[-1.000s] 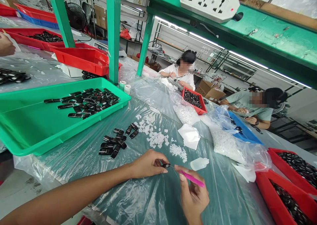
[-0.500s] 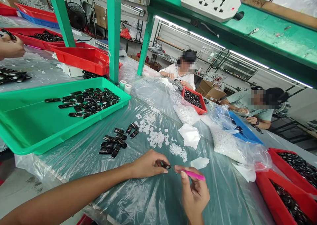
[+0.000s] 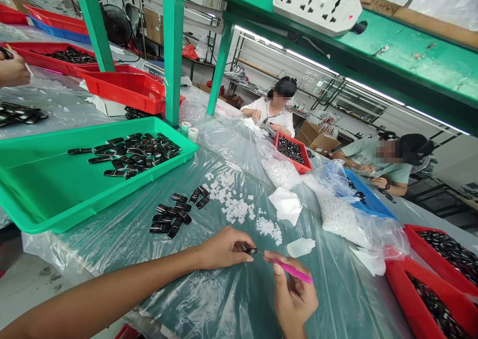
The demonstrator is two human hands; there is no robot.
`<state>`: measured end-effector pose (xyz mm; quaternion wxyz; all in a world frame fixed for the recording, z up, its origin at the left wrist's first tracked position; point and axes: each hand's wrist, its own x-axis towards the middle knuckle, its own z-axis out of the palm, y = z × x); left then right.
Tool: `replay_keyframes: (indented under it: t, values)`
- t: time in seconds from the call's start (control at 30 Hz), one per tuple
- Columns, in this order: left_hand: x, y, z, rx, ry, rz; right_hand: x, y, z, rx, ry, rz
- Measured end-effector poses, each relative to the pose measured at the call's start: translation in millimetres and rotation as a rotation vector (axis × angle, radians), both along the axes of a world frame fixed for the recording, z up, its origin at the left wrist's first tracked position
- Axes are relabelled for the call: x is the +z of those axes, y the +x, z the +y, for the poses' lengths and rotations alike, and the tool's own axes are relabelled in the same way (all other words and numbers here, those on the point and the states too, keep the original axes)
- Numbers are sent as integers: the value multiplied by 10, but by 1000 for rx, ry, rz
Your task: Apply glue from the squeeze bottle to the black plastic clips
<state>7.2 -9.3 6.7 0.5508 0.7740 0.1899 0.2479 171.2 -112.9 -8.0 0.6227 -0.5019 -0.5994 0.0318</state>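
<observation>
My left hand [image 3: 227,248] pinches a small black oblong piece [image 3: 251,251] between thumb and fingers, most of it hidden in the grip. In my right hand [image 3: 297,294] is a pink-handled tool [image 3: 293,270], whose thin tip points at the end of that piece. Whether the tip touches it I cannot tell. Beyond the left hand lies a small pile of black oblong pieces [image 3: 174,215]. Right of that pile are white flat bits [image 3: 239,209] and a heap of smaller white grains [image 3: 269,228]. A translucent bottle [image 3: 300,247] lies beyond the right hand.
A green tray [image 3: 48,174] with black pieces stands at left. Plastic bags of white parts [image 3: 339,217], a blue tray [image 3: 373,202] and red trays [image 3: 399,274] line the right. A green frame [image 3: 172,55] rises ahead. Two people [image 3: 274,112] work across the table; another person's hand [image 3: 13,70] shows at left.
My right hand has drawn slightly right and down, pulling the tool's tip a little back from the black piece. My left hand stays nearly still.
</observation>
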Motion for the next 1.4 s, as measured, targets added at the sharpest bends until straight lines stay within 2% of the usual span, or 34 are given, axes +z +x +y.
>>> replay_keyframes:
  t: [0.33, 0.4, 0.5, 0.57, 0.63, 0.73, 0.8, 0.87, 0.97, 1.1, 1.2, 1.27, 1.4]
  values:
    - [-13, 5, 1, -2, -17, 14, 4, 12, -1, -4, -16, 2]
    - [-29, 8, -1, 6, -22, 22, 23, 17, -13, -43, 20, -6]
    - [-52, 16, 5, 69, -33, 57, 87, 56, -8, -178, 33, -28]
    - [-58, 20, 26, 152, -31, 63, 155, 115, 24, -282, -67, -75]
    - [-54, 19, 60, 240, -26, 31, 227, 199, 72, -323, -285, -168]
    - [-47, 5, 125, 353, -49, -29, 289, 353, 121, -304, -633, -400]
    - [-52, -6, 165, 410, -84, -52, 283, 454, 119, -287, -749, -567]
    - [-65, -11, 194, 439, -127, -81, 255, 534, 98, -272, -801, -670]
    - [-71, -13, 220, 441, -206, -146, 238, 575, 77, -285, -795, -700]
    - [-22, -26, 240, 454, -255, -192, 328, 441, 93, -307, -748, -614]
    - [19, -39, 257, 497, -284, -194, 427, 266, 105, -159, -762, -543]
    - [27, -42, 268, 511, -297, -193, 473, 154, 127, -60, -745, -579]
    - [1, -35, 285, 534, -321, -198, 464, -27, 319, -54, -653, -764]
